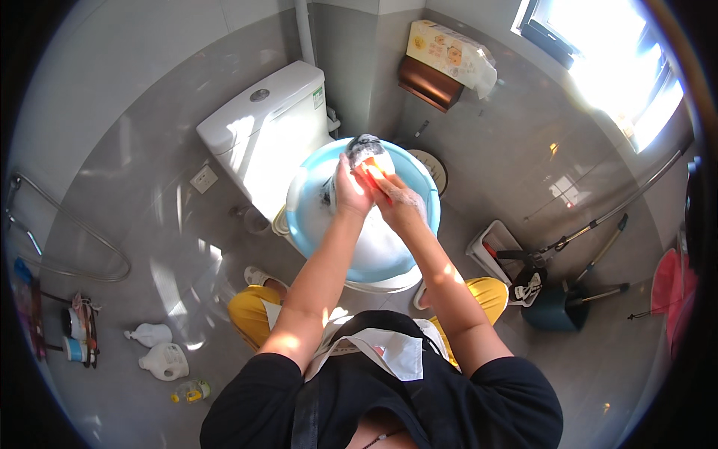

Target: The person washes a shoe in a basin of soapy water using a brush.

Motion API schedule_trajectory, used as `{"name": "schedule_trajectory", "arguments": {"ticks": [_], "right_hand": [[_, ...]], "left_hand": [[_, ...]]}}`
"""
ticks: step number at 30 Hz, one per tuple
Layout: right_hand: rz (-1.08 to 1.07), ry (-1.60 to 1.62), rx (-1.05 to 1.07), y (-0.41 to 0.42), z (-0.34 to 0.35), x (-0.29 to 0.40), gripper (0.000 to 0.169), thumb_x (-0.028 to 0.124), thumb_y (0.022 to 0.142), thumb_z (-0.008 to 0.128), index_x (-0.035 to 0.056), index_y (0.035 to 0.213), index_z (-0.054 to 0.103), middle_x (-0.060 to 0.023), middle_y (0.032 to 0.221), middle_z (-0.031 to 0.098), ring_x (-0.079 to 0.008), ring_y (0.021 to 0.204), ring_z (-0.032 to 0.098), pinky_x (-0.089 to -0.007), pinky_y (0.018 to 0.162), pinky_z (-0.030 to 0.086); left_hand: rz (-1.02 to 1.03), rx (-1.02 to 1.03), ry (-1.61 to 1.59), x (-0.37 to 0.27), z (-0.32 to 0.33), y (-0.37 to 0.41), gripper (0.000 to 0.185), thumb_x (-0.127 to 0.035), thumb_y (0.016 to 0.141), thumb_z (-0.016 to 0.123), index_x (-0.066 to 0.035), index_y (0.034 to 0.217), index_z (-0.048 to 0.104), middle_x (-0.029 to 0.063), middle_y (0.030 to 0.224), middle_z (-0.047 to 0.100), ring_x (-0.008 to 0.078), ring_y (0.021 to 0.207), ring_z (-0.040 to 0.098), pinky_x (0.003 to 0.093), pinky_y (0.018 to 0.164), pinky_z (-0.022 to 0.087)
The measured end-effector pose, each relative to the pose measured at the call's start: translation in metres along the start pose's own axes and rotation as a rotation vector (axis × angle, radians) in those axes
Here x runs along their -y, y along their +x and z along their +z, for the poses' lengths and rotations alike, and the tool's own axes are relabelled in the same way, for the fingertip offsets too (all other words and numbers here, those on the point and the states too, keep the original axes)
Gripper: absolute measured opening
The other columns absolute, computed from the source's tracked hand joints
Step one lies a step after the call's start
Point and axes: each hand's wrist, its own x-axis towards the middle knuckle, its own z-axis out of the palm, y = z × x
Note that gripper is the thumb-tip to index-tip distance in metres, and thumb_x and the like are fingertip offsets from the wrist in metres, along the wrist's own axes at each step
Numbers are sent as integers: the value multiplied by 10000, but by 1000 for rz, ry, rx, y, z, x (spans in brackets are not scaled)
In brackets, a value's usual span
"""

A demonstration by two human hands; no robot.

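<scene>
A light blue plastic basin [429,193] full of white suds stands in front of me, in part over the toilet's front. Above its far half my left hand [354,188] holds a dark, foam-covered item [366,147], perhaps a shoe; its exact kind cannot be told. My right hand [399,197], with suds on its back, is against the same item and has something orange-red, strongly sunlit, at its fingers. Whether that is a brush or a cloth cannot be told. Another dark patch [326,192] shows in the foam left of my left hand.
A white toilet [269,120] stands behind the basin. White jugs [165,362] and a small yellow-capped bottle [192,392] are at the left. To the right are a white bin [488,247], a black-and-white shoe [527,286], a teal bucket [552,310] and long handles. A tissue pack [449,50] sits on a wall holder.
</scene>
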Motion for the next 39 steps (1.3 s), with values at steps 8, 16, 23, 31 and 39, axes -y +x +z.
{"name": "schedule_trajectory", "arguments": {"ticks": [8,16,23,31,39], "right_hand": [[270,271,-109,32,15,-13,293,101,842,516,39,1129,520,-190,1078,548,-338,909,561,-350,761,450],[74,313,-145,51,111,-85,468,172,848,552,127,1288,399,-99,1271,457,-269,1043,542,-310,859,442],[24,772,-61,88,96,-67,433,73,799,586,85,1218,476,-140,1144,547,-295,989,564,-303,831,466],[-219,-73,-58,33,46,-17,413,74,796,561,80,1205,499,-200,1208,493,-344,1060,526,-334,874,437],[46,-24,-248,70,97,-95,328,226,905,447,97,1201,504,-107,979,613,-191,823,616,-293,660,487]], "left_hand": [[9,165,-160,3,-21,30,455,-377,908,419,-2,1166,432,149,1128,525,273,1049,502,404,938,381],[74,58,135,23,-22,25,542,-464,904,389,-33,1230,428,105,1211,486,217,1099,470,322,951,359],[191,148,149,9,-45,38,588,-457,930,294,-25,1329,291,87,1352,365,200,1244,336,325,1050,221],[-34,16,134,0,-33,28,635,-563,882,320,-30,1211,429,95,1170,511,225,1081,486,322,966,350],[205,140,83,-1,-20,20,500,-388,930,367,47,1171,427,135,1164,513,243,1066,498,349,977,342]]}}
